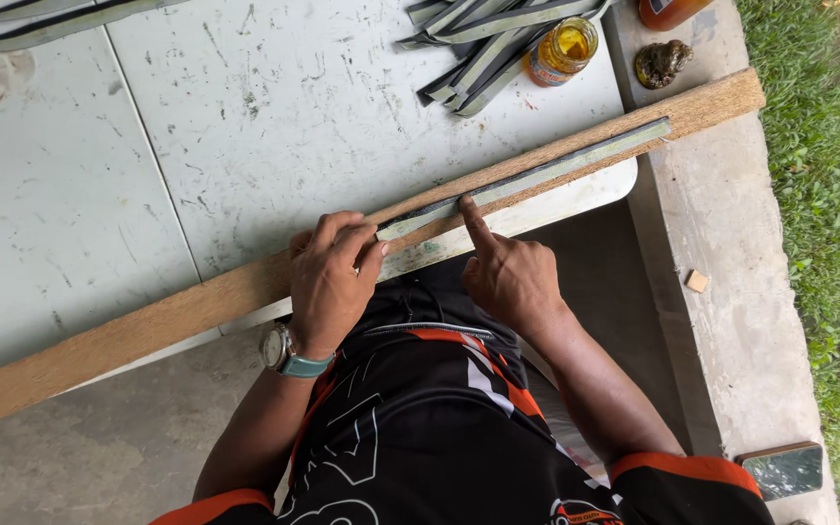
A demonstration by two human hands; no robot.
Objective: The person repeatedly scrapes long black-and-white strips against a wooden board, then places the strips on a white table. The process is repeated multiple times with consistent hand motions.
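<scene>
A long wooden plank (pixel 167 316) lies slantwise along the near edge of the pale table (pixel 245 117). A thin grey-green strip (pixel 556 167) lies on top of the plank's right half. My left hand (pixel 331 277) rests on the plank, fingers pressing down the strip's near end. My right hand (pixel 507 272) has its index finger stretched out, its tip pressing on the strip a little further right. Neither hand grips anything.
A pile of similar dark and pale strips (pixel 483 44) lies at the table's far side beside an open jar of yellow liquid (pixel 561 49). More strips (pixel 60 17) lie top left. A concrete ledge (pixel 731 272) and grass (pixel 828 194) are at right.
</scene>
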